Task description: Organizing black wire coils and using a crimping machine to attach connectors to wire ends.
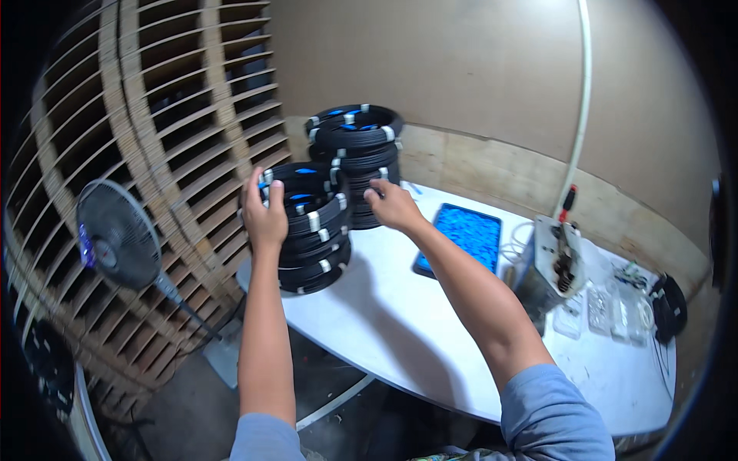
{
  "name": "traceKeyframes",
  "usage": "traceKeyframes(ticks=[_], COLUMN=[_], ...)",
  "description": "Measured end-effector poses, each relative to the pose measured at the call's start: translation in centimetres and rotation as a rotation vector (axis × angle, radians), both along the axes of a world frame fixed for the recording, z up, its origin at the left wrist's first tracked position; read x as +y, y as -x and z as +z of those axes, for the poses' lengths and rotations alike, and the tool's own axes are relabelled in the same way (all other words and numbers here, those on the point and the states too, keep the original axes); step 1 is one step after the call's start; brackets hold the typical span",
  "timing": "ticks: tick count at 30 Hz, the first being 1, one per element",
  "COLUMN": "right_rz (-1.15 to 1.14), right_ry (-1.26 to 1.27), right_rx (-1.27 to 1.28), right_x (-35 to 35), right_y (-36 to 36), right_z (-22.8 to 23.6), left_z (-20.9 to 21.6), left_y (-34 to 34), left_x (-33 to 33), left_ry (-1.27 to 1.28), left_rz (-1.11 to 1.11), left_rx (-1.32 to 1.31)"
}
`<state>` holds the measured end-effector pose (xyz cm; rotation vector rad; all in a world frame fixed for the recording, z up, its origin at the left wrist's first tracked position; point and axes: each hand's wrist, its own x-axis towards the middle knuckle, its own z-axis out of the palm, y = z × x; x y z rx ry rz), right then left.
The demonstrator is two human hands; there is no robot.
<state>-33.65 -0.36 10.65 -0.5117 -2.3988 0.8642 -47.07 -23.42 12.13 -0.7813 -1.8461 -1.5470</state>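
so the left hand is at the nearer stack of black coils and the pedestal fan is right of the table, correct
Not quite: the head view shows the pedestal fan left of the table. The left hand is at the nearer stack.

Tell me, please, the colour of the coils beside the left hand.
Black coils with white bands, best seen in the head view.

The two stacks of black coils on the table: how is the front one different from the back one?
The front stack stands nearer the person; the back stack is farther off, to the right. The left hand is at the front stack, not the back stack. Both are black coils with white bands and some blue.
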Motion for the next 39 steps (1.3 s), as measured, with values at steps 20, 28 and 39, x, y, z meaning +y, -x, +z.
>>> traceKeyframes(ticks=[20, 28, 39], right_rz=[-1.218, -1.564, -1.461], right_ry=[-0.632, -0.519, -0.140], right_rx=[-0.104, -0.145, 0.097], right_x=[-10.4, -19.2, -2.5], right_y=[-64.2, -78.1, -83.3], right_z=[6.4, 6.1, -3.6], left_z=[4.3, 1.5, -3.8], left_y=[-53.6, -56.8, -70.4], left_x=[21.1, 22.5, 33.9], left_ry=[0.031, 0.065, 0.337], left_rz=[-1.628, -1.553, -1.740], left_rx=[0.529, 0.472, 0.228])
